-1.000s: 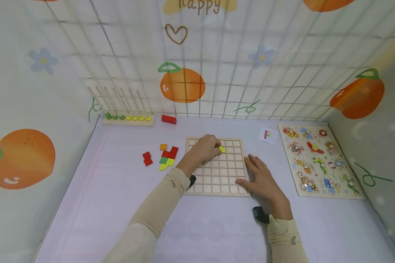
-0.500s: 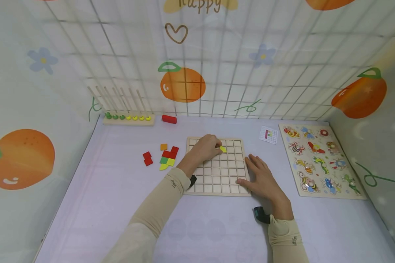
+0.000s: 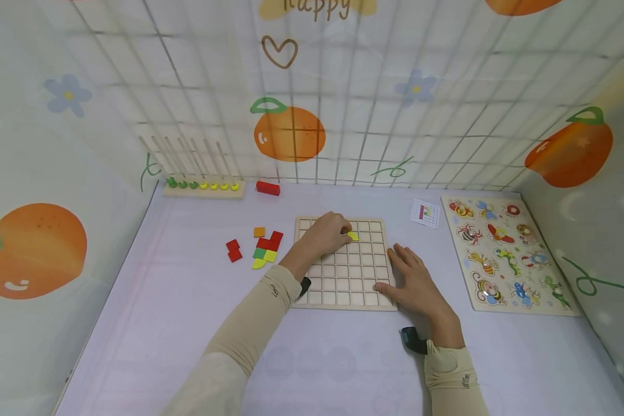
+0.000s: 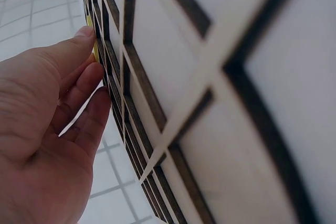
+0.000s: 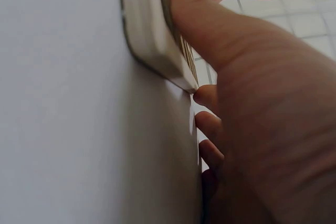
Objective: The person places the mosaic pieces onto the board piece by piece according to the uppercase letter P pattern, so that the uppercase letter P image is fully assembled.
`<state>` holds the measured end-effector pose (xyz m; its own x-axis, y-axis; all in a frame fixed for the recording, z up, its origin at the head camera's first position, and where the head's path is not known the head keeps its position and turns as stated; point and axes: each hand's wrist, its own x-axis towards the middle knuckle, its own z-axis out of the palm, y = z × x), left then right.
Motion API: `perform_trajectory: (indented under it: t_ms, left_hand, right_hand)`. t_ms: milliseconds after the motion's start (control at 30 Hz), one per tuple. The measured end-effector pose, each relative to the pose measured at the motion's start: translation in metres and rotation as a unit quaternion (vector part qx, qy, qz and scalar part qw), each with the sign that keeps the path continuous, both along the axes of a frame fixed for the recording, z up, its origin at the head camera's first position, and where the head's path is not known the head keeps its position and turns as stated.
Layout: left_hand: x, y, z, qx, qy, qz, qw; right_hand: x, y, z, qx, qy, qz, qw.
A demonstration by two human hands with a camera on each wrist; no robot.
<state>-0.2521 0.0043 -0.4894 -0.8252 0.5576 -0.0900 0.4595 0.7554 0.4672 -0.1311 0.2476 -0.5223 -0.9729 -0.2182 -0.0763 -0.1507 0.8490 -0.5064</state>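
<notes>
My left hand [image 3: 323, 236] reaches over the wooden grid board [image 3: 353, 299] from the left. Its thumb and fingers pinch a small yellow square tile [image 3: 353, 236] at a cell in the upper part of the grid. Only a sliver of that yellow tile [image 4: 96, 52] shows past the left hand [image 4: 58, 98] in the left wrist view. At the board's right side, my right hand [image 3: 413, 283] lies spread, its thumb over the lower right cells and its fingers along the edge. In the right wrist view, the right hand's thumb [image 5: 210, 27] rests on the board's rim [image 5: 152, 24].
Left of the board lie loose red tiles [image 3: 234, 254], an orange tile [image 3: 259, 232] and a red, green and yellow cluster [image 3: 263, 253]. Behind stand a bead rack [image 3: 204, 194] and a red block [image 3: 267, 188]. A pattern card [image 3: 424, 214] and an insect puzzle [image 3: 504, 254] lie right.
</notes>
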Motion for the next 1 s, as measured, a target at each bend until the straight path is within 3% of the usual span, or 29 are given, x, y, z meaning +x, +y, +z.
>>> perform_trajectory:
  t_ms: [400,800,1000]
  left_hand:
    - [0.000,-0.001,-0.002,0.004,-0.004,0.009,0.9999]
    - [0.003,-0.011,-0.003,0.040,-0.022,0.005,0.9989]
    - [0.007,-0.015,0.001,0.081,-0.034,0.016,0.9960]
  right_hand:
    - [0.000,0.000,0.001,0.001,-0.005,-0.002,1.0000]
    - [0.000,-0.002,-0.002,-0.003,-0.010,0.001,0.9999]
    - [0.001,-0.001,0.001,0.006,-0.004,-0.003,1.0000]
